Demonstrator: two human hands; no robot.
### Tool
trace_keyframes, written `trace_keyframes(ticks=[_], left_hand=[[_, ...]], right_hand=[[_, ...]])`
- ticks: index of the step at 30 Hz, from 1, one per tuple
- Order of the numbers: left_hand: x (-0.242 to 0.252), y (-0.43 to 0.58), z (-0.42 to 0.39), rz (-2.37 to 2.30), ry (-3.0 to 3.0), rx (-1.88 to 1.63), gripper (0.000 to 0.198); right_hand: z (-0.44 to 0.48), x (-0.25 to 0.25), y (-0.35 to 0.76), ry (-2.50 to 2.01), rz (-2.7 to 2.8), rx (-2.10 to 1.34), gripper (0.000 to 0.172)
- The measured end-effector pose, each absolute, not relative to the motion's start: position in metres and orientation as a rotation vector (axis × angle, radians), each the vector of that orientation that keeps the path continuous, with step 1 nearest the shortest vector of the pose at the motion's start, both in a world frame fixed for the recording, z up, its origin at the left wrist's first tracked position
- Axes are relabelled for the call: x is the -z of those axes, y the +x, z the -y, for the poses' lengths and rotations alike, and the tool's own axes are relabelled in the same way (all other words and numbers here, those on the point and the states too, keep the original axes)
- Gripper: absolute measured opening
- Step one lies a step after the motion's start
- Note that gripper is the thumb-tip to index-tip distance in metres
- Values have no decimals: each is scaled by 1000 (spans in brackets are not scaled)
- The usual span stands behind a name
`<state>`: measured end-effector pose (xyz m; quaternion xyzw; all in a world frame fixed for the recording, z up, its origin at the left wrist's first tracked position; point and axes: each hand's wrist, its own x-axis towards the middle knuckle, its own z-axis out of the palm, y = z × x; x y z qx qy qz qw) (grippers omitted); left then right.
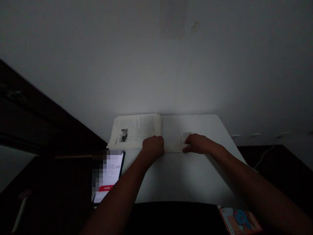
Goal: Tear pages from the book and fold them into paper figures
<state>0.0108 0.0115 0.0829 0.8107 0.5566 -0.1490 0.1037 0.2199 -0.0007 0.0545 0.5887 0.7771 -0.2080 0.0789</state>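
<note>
Forearms (241,173) converge; right hand (198,143) pinches paper (173,148), left hand (153,146) curls at its edge, grip unclear.

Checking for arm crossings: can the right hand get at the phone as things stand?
Probably not directly: the left forearm lies between the right hand and the phone.

A dimly lit, patchily stained pale wall (137,71) spans the far side. Before it stands a white round-cornered table (176,182); dark panelling (31,120) slopes down at left.
</note>
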Motion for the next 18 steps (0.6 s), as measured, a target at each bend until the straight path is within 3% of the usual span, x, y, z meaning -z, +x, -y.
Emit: trace_keyframes(ticks=[4,8,13,18], left_hand=[[-74,24,11,-1501,2539,150,19],[-49,44,27,-1144,2699,-148,16],[-26,46,32,-1052,2830,-256,17],[-22,40,37,-1072,2856,-307,16]], right_hand=[[2,-55,219,1778,-2327,596,33],[5,-58,217,1800,-2352,543,32],[8,-58,217,1895,-2295,512,38],[9,-55,219,1999,-2259,552,32]])
